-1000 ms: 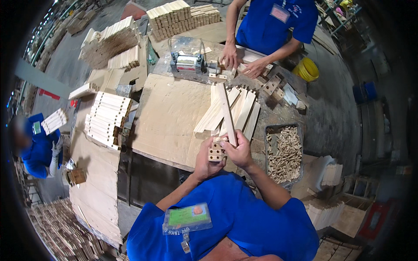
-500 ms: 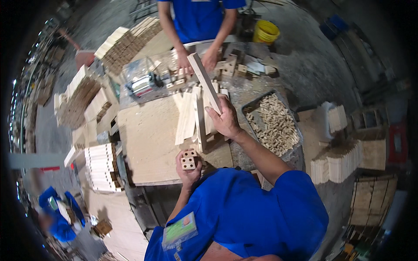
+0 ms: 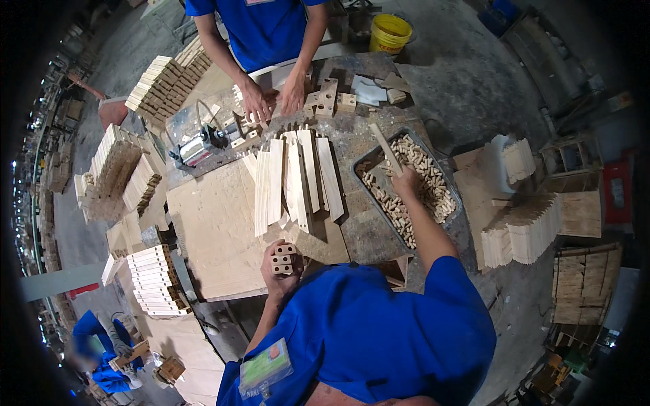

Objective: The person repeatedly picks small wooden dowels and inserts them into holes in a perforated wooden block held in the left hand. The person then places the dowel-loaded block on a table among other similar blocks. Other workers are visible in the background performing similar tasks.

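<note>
My left hand (image 3: 273,271) is closed around a small stack of pale wooden pieces (image 3: 284,259), whose ends facing up show round dark holes. My right hand (image 3: 406,181) is over the grey bin (image 3: 362,177) of short wooden dowels (image 3: 423,172), closed on a narrow wooden bar (image 3: 385,147) that tilts up and away to the left. The fingertips are partly hidden, so I cannot tell whether they also grip dowels. Several long wooden bars (image 3: 275,179) lie in a loose pile between my hands, some with dowels sticking out of their far ends.
Across the table, a co-worker's hands (image 3: 274,101) work beside drilled wooden blocks (image 3: 327,98). A metal clamp-like device (image 3: 200,149) sits at the table's far left. Bar stacks (image 3: 157,279) stand at left, more (image 3: 521,237) at right. A yellow bucket (image 3: 391,34) stands behind.
My right hand has moved right and down from above the bar pile to the dowel bin, carrying a bar. My left hand still holds its pieces. The view has shifted slightly.
</note>
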The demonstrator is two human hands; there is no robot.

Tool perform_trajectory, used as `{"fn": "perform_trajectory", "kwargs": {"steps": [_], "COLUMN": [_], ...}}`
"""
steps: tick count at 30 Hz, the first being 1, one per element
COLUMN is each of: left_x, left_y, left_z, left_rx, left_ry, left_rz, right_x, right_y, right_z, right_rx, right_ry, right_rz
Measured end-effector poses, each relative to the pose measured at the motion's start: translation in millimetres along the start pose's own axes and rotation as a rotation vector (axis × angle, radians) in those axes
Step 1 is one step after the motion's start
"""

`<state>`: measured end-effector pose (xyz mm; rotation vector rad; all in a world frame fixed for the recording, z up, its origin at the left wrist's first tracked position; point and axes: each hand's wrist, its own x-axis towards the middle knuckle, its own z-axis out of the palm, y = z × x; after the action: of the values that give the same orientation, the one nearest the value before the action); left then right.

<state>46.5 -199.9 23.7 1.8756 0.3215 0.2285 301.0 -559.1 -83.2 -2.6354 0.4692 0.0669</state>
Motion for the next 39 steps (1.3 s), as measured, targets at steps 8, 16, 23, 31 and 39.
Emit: {"fn": "perform_trajectory", "kwargs": {"steps": [8, 16, 23, 31, 39], "left_x": [4, 12, 8, 10, 9], "left_y": [2, 11, 8, 19, 19], "left_z": [2, 12, 16, 21, 17], "left_rx": [0.102, 0.082, 0.132, 0.120, 0.145], "left_ry": [0.008, -0.025, -0.004, -0.011, -0.037], "left_rz": [0.026, 0.020, 0.129, 0.166, 0.277], "right_x": [25, 28, -59, -156, -178], "right_y": [-16, 0, -74, -189, -216], "right_z": [22, 35, -54, -126, -115], "right_rx": [0.073, -0.002, 0.377, 0.471, 0.208], "right_ry": [-0.071, 0.002, -0.352, -0.783, -0.812], "right_rz": [-0.172, -0.138, -0.503, -0.948, -1.104]}}
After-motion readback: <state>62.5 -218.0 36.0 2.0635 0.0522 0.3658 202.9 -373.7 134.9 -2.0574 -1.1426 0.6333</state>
